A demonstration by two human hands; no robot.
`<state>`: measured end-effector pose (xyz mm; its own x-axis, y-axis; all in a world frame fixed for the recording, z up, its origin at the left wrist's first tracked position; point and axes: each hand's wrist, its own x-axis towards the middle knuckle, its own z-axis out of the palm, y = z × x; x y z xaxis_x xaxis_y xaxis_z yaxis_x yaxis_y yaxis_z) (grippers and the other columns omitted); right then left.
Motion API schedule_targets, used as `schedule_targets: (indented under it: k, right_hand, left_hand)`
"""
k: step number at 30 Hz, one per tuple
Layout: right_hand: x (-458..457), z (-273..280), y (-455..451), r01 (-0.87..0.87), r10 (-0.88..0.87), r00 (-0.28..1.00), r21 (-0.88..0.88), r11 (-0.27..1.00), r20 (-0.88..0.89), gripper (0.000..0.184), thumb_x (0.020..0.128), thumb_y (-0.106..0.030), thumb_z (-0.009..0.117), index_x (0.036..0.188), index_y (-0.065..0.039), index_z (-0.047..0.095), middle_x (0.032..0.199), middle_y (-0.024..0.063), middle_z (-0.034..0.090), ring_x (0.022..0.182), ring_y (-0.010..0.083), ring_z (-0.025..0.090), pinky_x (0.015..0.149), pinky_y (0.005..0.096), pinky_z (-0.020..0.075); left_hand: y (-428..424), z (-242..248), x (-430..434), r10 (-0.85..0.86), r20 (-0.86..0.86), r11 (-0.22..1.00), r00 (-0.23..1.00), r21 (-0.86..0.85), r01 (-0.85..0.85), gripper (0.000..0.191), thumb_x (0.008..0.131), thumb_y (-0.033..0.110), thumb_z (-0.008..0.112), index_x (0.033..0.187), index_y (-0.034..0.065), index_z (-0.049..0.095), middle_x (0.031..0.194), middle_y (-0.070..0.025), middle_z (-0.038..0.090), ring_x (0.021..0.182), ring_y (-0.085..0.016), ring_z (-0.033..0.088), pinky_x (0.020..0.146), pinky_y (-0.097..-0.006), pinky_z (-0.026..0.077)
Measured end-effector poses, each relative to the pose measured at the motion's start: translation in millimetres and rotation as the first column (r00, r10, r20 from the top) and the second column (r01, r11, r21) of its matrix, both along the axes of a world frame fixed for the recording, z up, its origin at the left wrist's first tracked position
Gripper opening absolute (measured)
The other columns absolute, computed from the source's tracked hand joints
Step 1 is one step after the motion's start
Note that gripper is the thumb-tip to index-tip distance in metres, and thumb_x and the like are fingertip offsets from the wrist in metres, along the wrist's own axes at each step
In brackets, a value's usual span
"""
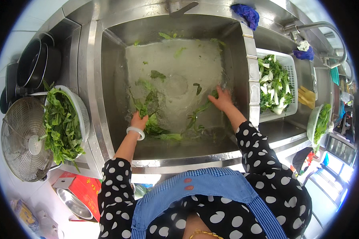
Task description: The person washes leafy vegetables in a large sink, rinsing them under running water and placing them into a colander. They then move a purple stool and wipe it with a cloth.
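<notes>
A steel sink basin [179, 154] holds water with loose leafy greens floating and sunk in it. My left hand [139, 121], with a pale bangle [135, 133] at the wrist, grips a clump of leafy greens [149, 103] at the basin's left side. More leaves lie in the water just beyond and beside it. Over on the right, my right hand [223, 98] is at the water with thumb and fingers apart. A green leaf shows between them, and a leafy stem [200, 110] trails from there toward the near side. Water partly blurs the fingertips.
Left of the basin stand a white colander [83, 110] heaped with leaves, a wire-guarded fan [27, 139] and black pans [30, 62]. Past the right divider [253, 71], a white basket [291, 67] holds white-stemmed greens. A faucet [179, 9] overhangs the far rim.
</notes>
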<state>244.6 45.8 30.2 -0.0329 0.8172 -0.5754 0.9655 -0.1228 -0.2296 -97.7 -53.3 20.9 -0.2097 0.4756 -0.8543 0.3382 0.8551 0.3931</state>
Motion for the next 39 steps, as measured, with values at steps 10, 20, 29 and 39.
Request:
schedule_targets:
  k: [10,20,29,39]
  right_hand:
    - [-88,-22,-95,-0.001,-0.529,0.627,-0.68,0.733,-0.571,0.083,0.075,-0.047,0.052,0.132,-0.003,0.011,0.131,0.0176,0.028,0.119,0.0273,0.03,0.092,0.0329,0.032]
    - [-85,43,-60,0.142,-0.684,0.186,-0.669,0.729,-0.705,0.052,0.073,-0.015,0.061,0.118,-0.004,0.038,0.101,0.0059,0.053,0.088,0.0153,0.051,0.077,0.0294,0.0415]
    - [-40,65,54,0.11,-0.099,0.809,-0.016,0.994,-0.579,0.054,0.07,-0.02,0.059,0.118,-0.003,0.041,0.096,0.0122,0.057,0.086,0.0223,0.055,0.075,0.0297,0.0418]
    - [-61,10,91,-0.399,0.373,0.913,-0.169,0.901,-0.165,0.069,0.07,-0.033,0.055,0.129,-0.012,0.026,0.126,0.0193,0.034,0.111,0.0324,0.039,0.09,0.0387,0.0362]
  left_hand:
    - [-9,5,89,-0.058,0.154,0.972,0.986,-0.218,0.092,0.085,0.071,0.055,0.05,0.13,0.0014,0.02,0.133,-0.0178,0.024,0.12,-0.03,0.029,0.096,-0.0395,0.026]
    - [38,86,91,0.338,0.865,0.93,0.371,-0.246,-0.273,0.073,0.078,0.056,0.042,0.13,0.0094,0.021,0.13,-0.0124,0.025,0.118,-0.027,0.03,0.089,-0.0523,0.03]
    - [163,37,3,-0.219,-0.858,0.593,0.464,0.261,0.762,0.06,0.074,0.05,0.05,0.12,0.0127,0.042,0.133,-0.0109,0.025,0.122,-0.03,0.021,0.096,-0.0524,0.018]
    - [106,5,-3,-0.852,-0.329,0.5,0.406,-0.284,0.818,0.07,0.074,0.058,0.041,0.124,0.0097,0.037,0.127,-0.0129,0.033,0.12,-0.03,0.026,0.098,-0.0425,0.025]
